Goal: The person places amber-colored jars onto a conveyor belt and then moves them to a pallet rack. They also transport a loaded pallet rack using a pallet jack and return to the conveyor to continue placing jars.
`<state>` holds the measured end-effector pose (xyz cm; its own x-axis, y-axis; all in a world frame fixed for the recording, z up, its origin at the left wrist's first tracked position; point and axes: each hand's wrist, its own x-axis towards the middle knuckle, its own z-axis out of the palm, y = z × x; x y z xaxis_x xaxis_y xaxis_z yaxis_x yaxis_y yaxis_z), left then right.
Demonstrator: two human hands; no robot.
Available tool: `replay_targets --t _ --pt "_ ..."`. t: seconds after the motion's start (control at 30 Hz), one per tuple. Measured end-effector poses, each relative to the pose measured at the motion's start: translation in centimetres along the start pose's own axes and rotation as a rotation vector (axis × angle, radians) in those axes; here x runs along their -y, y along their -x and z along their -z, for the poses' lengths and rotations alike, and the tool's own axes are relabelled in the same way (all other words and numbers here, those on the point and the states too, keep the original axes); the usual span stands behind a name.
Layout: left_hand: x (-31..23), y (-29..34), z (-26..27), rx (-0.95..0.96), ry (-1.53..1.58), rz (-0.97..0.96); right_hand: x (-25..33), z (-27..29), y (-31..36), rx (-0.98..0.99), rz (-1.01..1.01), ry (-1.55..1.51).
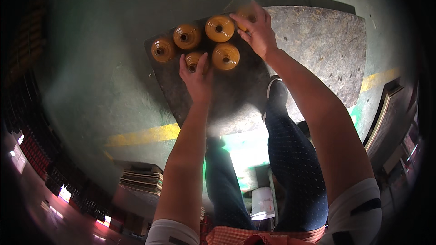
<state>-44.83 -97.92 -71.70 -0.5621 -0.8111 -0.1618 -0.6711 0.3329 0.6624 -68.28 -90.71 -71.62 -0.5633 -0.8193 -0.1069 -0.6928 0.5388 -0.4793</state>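
Several glossy amber-brown round pieces with ringed tops and dark centres stand close together on a worn dark board (322, 50). My left hand (198, 78) grips a round piece (192, 59) in the near row, thumb and fingers on opposite sides. Farther off and to the right, my right hand (260, 29) has its fingers curled round another round piece (245, 14), which is partly covered and slightly blurred. Between them are a far-row round piece (220, 28) and a near-row round piece (225, 56). Two more, a left-end round piece (162, 49) and its neighbouring round piece (186, 36), sit untouched.
My right shoe (277, 91) is at the board's near edge. A yellow floor line (143, 136) runs nearby. Behind, a stack of flat sheets (141, 180) lies left of my legs, and a white bucket (262, 203) stands between them. A long panel (383, 115) is at right.
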Motion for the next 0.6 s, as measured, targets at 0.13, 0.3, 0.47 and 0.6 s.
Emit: replay_targets --t 0.13,0.3,0.47,0.6 --pt "1.0 -0.5 0.0 0.009 -0.048 -0.077 -0.1 1.3 0.5 0.038 -0.204 -0.024" --pt "1.2 2.5 4.4 0.103 -0.129 -0.098 -2.2 5.9 9.1 -0.097 -0.226 -0.154" --pt "-3.4 10.1 15.2 0.353 -0.12 -0.247 0.1 17.2 28.9 -0.235 -0.356 -0.226" --pt "-8.5 16.3 24.9 0.569 0.101 -0.416 10.3 23.8 47.4 -0.358 -0.604 -0.109"
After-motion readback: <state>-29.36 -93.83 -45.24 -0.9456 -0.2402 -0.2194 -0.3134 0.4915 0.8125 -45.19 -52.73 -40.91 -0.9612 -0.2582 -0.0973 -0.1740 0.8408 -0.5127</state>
